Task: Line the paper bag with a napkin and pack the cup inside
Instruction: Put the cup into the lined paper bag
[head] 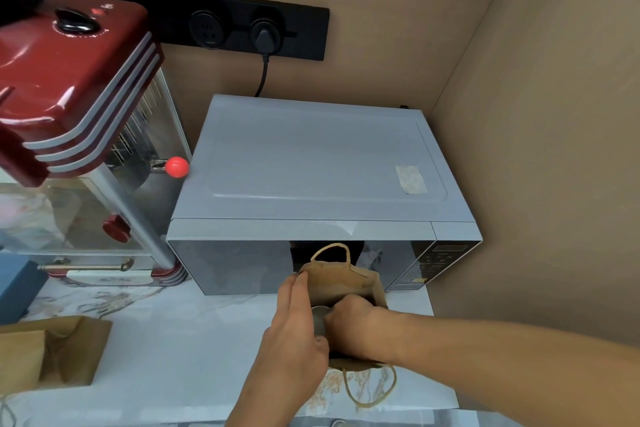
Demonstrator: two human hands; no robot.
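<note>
Both hands at one open paper bag [341, 282] near counter [180, 350] front edge: left hand [294, 333] pinches bag rim, right hand [356, 319] reaches inside, grip hidden. Grey cup [318, 319] partly visible between them. Microwave [318, 163] just behind; second bag [52, 350] far left.

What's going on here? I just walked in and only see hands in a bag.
A person is working at a paper bag standing open on the counter in front of the microwave. The left hand holds the bag's near-left rim, while the right hand reaches into the opening. Something grey shows between the hands; whether it is the cup or napkin is unclear. Another brown bag lies at left.
</note>
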